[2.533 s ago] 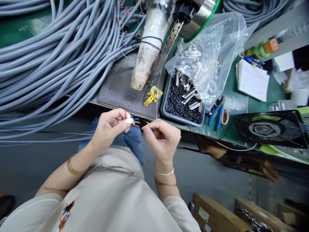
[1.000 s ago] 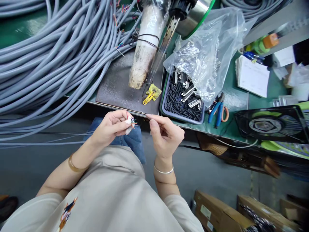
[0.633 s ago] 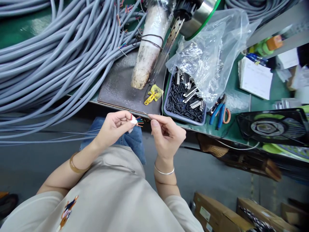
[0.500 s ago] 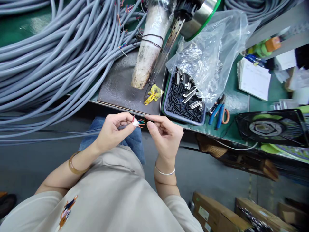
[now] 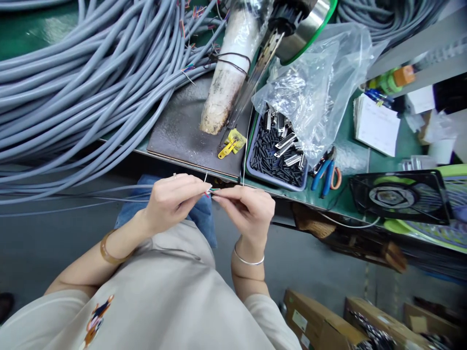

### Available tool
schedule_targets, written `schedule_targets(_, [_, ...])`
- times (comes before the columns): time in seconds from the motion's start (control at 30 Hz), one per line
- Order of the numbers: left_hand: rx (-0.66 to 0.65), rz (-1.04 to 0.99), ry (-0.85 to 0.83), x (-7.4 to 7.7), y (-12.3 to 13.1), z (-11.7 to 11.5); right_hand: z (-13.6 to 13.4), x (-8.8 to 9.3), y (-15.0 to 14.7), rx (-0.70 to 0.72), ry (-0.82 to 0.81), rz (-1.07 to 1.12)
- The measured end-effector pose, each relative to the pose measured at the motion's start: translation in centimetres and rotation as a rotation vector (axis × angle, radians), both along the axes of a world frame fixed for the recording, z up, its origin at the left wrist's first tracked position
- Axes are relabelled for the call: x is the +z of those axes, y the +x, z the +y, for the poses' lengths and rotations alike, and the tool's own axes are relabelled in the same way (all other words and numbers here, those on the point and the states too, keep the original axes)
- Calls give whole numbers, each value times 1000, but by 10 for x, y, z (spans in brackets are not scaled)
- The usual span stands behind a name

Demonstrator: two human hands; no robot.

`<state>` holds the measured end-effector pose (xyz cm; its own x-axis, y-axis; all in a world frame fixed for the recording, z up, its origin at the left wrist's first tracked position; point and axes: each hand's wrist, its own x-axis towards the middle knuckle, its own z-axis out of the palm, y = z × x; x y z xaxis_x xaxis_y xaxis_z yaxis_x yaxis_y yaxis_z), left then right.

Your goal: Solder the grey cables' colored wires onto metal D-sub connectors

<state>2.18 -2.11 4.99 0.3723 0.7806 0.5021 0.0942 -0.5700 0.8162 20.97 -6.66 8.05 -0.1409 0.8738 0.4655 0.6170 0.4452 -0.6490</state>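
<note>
My left hand (image 5: pixel 171 199) pinches the end of a grey cable (image 5: pixel 140 186) above my lap, at the bench's front edge. Thin coloured wires (image 5: pixel 214 189) fan out of its fingertips, a red one and a white one standing apart from the others. My right hand (image 5: pixel 251 206) is closed, thumb and forefinger pinched on the wire ends. Its fingertips almost meet those of the left hand. Anything small inside the right-hand pinch is hidden. Just behind the hands lies a dark board (image 5: pixel 178 138) with a yellow clip (image 5: pixel 228 148) on it.
Many looped grey cables (image 5: pixel 91 97) cover the left. A white wrapped tube (image 5: pixel 228 82) points toward me. A bin (image 5: pixel 277 181) holds black sleeves and metal connectors, partly under a clear bag (image 5: pixel 328 82). Pliers (image 5: pixel 324 177), a fan (image 5: pixel 399 194) and papers (image 5: pixel 375 124) lie right.
The left hand has turned over slightly, its back now more upward. The right fingers have closed in on the wires, which were fanned out in the open before. The view shifted slightly.
</note>
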Motion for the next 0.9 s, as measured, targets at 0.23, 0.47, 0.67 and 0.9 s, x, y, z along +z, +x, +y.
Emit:
schedule_targets(0.23, [-7,-87,68,-11,-5,0,-8,-8,1,39,227,-178])
schedule_targets(0.47, [-20,-88,-28,-5,-1,-6,-3,-2,-6,2,171,-86])
schedule_targets(0.67, [34,74,-330,23,-6,-9,-6,11,5,-365,208,273])
schedule_targets(0.9, [-611,241,-47,80,-3,0,5,26,84,-563,-163,-228])
